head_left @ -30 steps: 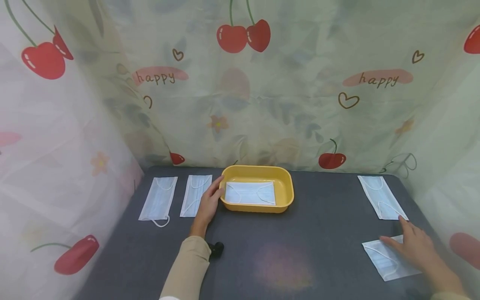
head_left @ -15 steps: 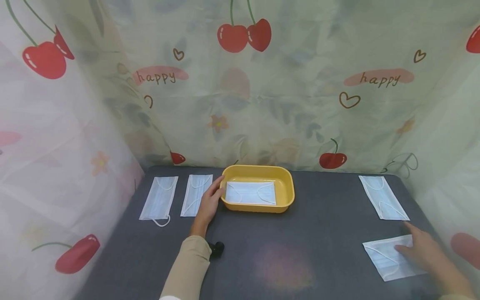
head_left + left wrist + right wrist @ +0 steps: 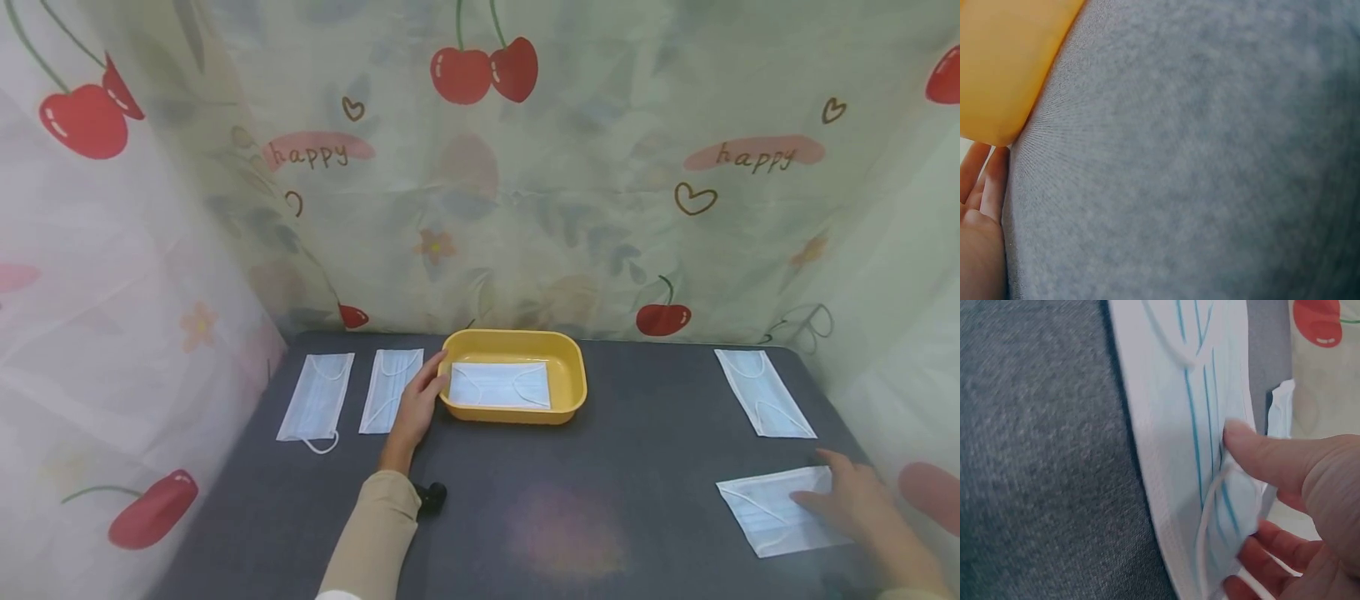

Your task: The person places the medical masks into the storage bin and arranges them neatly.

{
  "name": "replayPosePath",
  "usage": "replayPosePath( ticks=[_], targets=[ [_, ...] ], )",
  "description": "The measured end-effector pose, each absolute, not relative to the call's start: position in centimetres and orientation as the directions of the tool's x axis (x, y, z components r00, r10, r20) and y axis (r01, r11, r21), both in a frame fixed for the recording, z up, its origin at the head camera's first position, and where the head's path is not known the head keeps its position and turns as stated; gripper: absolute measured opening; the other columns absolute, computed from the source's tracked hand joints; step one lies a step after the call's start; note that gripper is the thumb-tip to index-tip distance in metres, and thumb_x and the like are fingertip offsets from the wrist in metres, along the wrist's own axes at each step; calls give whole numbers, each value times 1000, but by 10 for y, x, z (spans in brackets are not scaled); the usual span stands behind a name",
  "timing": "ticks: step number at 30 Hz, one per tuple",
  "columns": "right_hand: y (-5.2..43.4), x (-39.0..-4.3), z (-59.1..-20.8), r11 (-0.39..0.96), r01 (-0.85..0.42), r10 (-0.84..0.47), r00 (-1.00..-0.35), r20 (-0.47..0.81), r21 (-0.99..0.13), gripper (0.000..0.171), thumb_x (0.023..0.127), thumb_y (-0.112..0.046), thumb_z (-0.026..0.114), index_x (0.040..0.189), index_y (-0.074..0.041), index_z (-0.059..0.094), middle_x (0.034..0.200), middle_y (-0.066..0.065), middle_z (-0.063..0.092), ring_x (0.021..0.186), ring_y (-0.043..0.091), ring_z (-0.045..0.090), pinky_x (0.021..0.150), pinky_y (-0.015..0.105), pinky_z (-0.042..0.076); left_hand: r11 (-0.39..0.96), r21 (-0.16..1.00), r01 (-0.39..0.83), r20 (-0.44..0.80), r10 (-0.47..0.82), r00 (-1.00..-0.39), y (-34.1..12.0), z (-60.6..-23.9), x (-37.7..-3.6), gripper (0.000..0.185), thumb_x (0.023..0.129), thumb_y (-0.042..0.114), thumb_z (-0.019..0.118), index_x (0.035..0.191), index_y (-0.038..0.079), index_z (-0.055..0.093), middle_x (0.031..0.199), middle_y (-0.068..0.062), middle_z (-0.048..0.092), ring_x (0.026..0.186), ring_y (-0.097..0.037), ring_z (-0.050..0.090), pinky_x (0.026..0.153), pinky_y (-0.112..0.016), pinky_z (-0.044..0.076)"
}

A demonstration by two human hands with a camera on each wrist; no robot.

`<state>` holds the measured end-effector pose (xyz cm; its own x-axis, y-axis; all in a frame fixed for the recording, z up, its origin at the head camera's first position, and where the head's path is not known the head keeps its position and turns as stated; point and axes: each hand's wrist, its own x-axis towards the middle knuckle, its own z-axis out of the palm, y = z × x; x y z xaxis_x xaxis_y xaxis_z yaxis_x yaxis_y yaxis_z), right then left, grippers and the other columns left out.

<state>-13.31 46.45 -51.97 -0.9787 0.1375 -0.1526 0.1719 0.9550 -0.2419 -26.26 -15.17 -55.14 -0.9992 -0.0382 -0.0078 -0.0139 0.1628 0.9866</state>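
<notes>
My left hand (image 3: 417, 406) lies flat on the dark grey table (image 3: 600, 500) with straight fingers. It touches the left wall of the yellow tray (image 3: 573, 367) and overlaps a blue face mask (image 3: 386, 387). In the left wrist view the left hand (image 3: 979, 206) sits just beside the tray (image 3: 1004, 62). One mask (image 3: 500, 385) lies inside the tray. My right hand (image 3: 851, 500) holds the right end of the near-right mask (image 3: 765, 508). The right wrist view shows that mask (image 3: 1179, 394) pinched, the thumb (image 3: 1260, 450) on top and fingers under its edge.
Another mask (image 3: 317, 396) lies at the far left and one more (image 3: 763, 392) at the back right. Cherry-print curtains (image 3: 525, 208) close in the table on three sides. A small black wrist camera (image 3: 433, 497) sits at my left sleeve.
My right hand has drawn back to the near-right mask's right end and taken hold of it; the mask has shifted slightly left. The left hand has stayed still.
</notes>
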Motion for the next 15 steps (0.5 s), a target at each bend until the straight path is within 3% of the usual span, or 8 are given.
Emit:
replayPosePath(
  ticks=[9, 15],
  targets=[
    [463, -131, -517, 960, 190, 169, -979, -114, -205, 98, 76, -53, 81, 132, 16, 39, 120, 51, 50, 107, 68, 51, 80, 70, 43, 167, 986, -7, -1, -37, -999, -152, -553, -263, 44, 104, 31, 53, 148, 36, 52, 158, 3, 49, 150, -21, 42, 126, -48, 29],
    [464, -133, -519, 957, 138, 120, -989, -87, -256, 94, 79, -45, 82, 130, 21, 40, 118, 52, 50, 106, 68, 51, 84, 69, 46, 162, 987, 1, 7, -38, -999, -152, -554, -263, 45, 105, 30, 53, 149, 33, 52, 158, 0, 49, 150, -23, 42, 126, -49, 29]
  ],
)
